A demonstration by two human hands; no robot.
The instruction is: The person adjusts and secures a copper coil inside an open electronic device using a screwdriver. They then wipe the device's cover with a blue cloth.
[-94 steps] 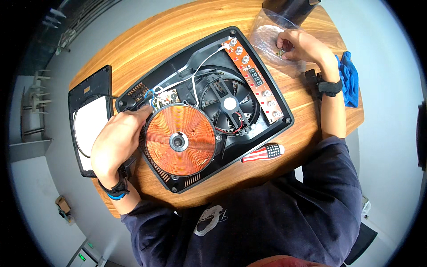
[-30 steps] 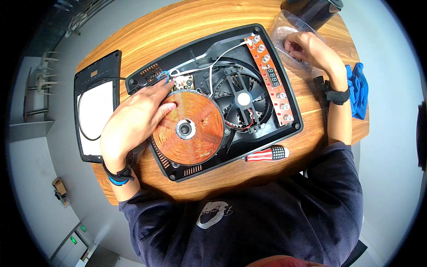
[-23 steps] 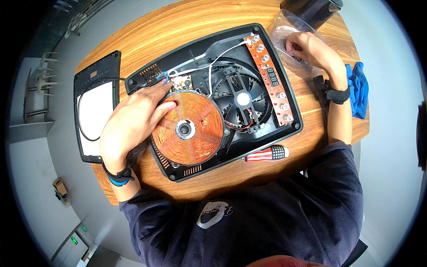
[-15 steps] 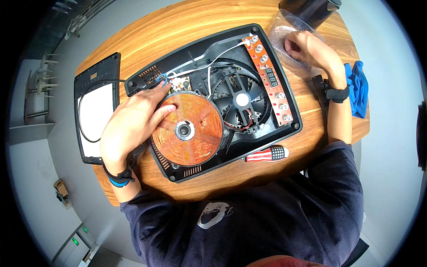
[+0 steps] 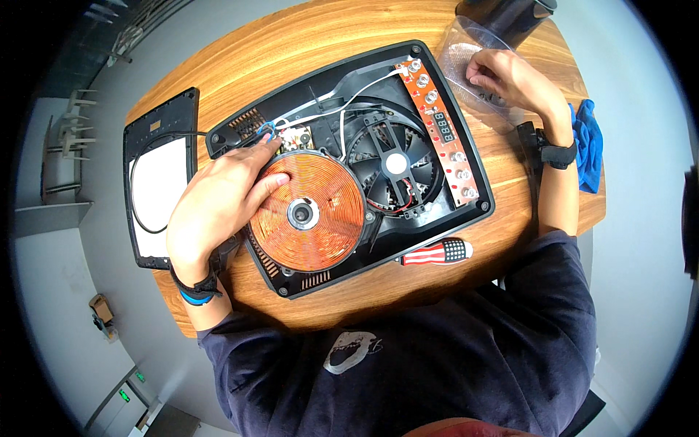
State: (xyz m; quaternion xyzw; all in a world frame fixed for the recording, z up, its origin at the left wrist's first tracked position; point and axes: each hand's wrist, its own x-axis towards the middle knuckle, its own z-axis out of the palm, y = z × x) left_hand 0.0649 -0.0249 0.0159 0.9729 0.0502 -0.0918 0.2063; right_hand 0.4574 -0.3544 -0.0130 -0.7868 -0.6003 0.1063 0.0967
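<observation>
An opened induction cooker's black base [image 5: 306, 291] lies on the table, with a copper coil [image 5: 313, 247], a fan [image 5: 397, 164] and an orange display board [image 5: 443, 127] inside. Across the coil's left edge rests my left hand [image 5: 222, 197], fingers stretched out and thumb apart on the windings. Its fingertips touch near blue wires [image 5: 268, 127] beside a small circuit board [image 5: 297, 138], which they partly cover. My right hand [image 5: 517, 79] is over a clear plastic container [image 5: 459, 54], fingers curled in a pinch; whatever they hold is hidden. Small dark pieces, perhaps screws [image 5: 486, 97], lie in the container below it.
On the left lies the cooker's black-framed top panel [image 5: 164, 175], a cable curving over it. A screwdriver with a striped handle [image 5: 437, 253] sits by the base's near edge. A blue cloth [image 5: 587, 146] and a black kettle-like vessel [image 5: 510, 18] stand at the right and back.
My right hand has shifted very slightly right, and more of the small dark pieces show under it. My left hand stays almost where it was on the coil.
</observation>
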